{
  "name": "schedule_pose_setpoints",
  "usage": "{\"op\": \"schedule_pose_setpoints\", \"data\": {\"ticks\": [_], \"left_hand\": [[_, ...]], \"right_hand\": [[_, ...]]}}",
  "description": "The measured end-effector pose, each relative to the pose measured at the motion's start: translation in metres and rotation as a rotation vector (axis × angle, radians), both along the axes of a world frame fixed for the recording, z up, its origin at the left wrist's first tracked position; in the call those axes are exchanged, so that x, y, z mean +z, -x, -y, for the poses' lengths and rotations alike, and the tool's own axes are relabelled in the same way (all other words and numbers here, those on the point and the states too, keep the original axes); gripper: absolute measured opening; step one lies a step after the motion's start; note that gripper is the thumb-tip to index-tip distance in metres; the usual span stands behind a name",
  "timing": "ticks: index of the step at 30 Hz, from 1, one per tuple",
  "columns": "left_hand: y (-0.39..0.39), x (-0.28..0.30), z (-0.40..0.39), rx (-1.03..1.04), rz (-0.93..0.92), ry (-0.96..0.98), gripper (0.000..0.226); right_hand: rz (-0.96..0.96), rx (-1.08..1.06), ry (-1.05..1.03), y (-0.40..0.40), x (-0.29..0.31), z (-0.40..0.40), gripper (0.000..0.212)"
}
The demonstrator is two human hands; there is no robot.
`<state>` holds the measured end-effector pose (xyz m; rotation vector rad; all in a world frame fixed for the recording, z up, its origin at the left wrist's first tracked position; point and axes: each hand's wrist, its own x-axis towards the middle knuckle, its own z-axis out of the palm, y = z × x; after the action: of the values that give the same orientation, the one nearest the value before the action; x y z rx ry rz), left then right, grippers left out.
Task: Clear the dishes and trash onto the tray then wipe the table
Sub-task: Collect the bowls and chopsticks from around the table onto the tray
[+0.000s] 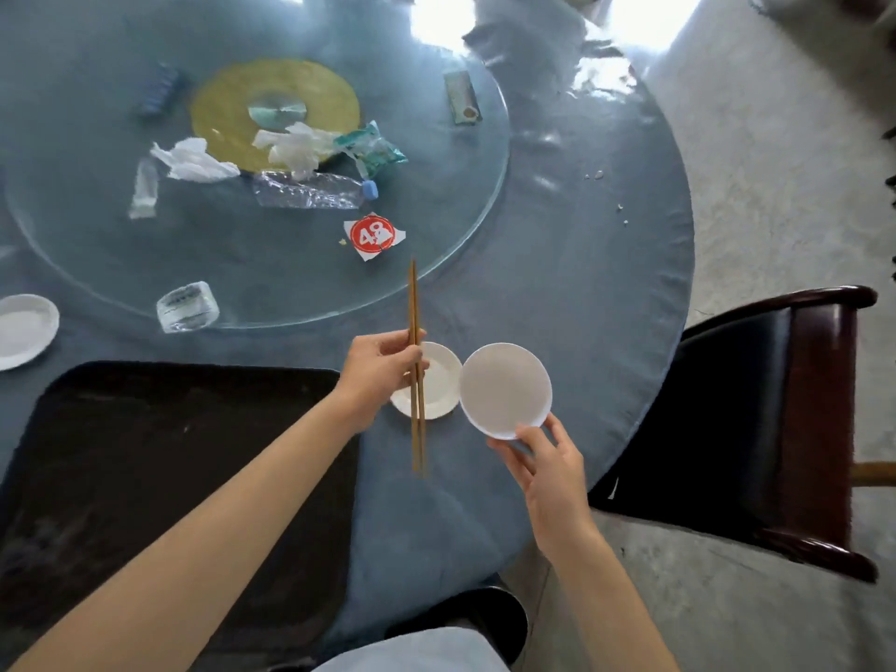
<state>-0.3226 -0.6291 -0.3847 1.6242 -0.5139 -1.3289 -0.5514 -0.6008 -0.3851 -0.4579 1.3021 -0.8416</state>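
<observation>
Left hand [383,366] pinches chopsticks [416,361] mid-length: stiff, light, slippery pair. Right hand [543,458] grips white bowl [504,388] by rim, frame centre: rigid, breakable.

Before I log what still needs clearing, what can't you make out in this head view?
- small plate: partly hidden by the left hand and chopsticks.
- white dish: cut off by the left edge.
- wrapper on the glass turntable: print blurred.
- Far table edge: washed out by window glare.
</observation>
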Motion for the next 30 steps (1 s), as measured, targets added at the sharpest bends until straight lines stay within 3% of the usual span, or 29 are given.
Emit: {"op": "schedule_pose_setpoints", "data": {"ticks": [7, 19, 30], "left_hand": [[-0.101, 0.024, -0.179, 0.247, -0.05, 0.081, 0.025], [-0.198, 0.044, -0.501, 0.623, -0.005, 0.136, 0.021], [-0.302, 0.031, -0.647, 0.719, -0.001, 0.148, 0.021]], "right_hand": [[-0.003, 0.267, 0.055, -0.091, 0.014, -0.081, 0.035], [0.028, 0.61, 0.043, -0.254, 0.041, -0.306, 0.028], [-0.049, 0.77, 0.036, -0.368, 0.035, -0.442, 0.026]]}}
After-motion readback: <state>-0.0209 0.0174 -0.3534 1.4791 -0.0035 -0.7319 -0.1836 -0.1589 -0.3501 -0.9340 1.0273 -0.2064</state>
